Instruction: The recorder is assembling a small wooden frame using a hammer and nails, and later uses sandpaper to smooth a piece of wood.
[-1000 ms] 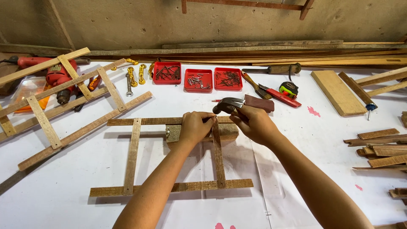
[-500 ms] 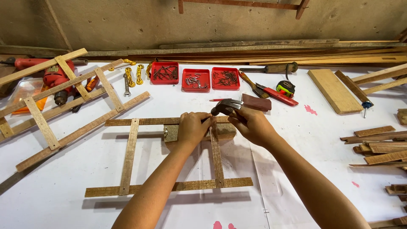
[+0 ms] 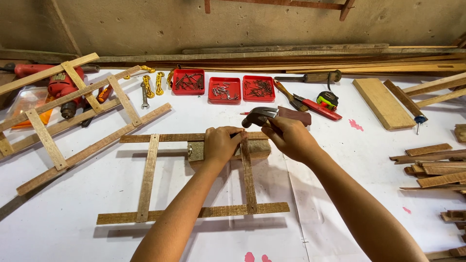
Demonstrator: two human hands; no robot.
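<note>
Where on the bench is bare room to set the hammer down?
Bare white top lies right of the wooden frame, between the right hand holding the hammer and the slat pile, and left of the frame's near rail. It is crowded by the red trays.

Frame [image 3: 194, 174]: flat wooden slat ladder, two long rails, two crosspieces, upper rail resting on block.
Hammer [image 3: 259, 116]: metal head, just above frame's upper rail.
Block [image 3: 196, 151]: grey, under upper rail.

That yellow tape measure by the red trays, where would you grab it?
Probably across the two flat sides of the tape measure, coming straight down from above. It lies alone on the white table, its rounded case clear of the red-handled tool beside it.
</note>
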